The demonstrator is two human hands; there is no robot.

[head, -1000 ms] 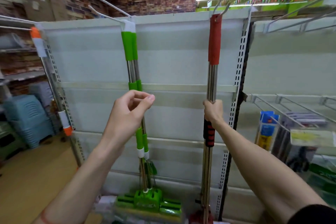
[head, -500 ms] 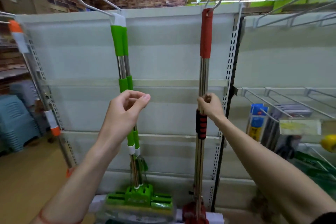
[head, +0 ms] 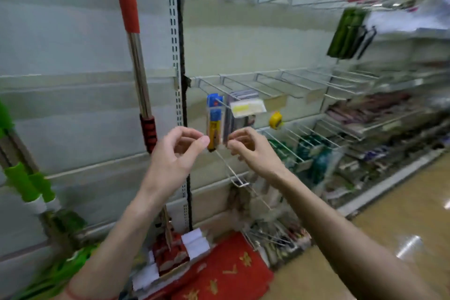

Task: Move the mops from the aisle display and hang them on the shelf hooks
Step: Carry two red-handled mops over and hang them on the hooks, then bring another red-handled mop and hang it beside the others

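A: How many mops d'you see?

B: Three w/ what's visible. One red-handled mop hangs upright against the shelf back panel, its red head low near the floor. Two green-handled mops at far left, side by side, partly cut off by the edge.

A: And your hands?

B: Two, both empty. Your left hand is loosely curled, fingers apart from thumb, gripping nothing. Your right hand is the same: half-curled, holding nothing. Red mop's black-and-red grip sits just left of your left hand, not touching. Right hand is further off, in front of the wire hooks & a blue-yellow pack. Right side is blurred.
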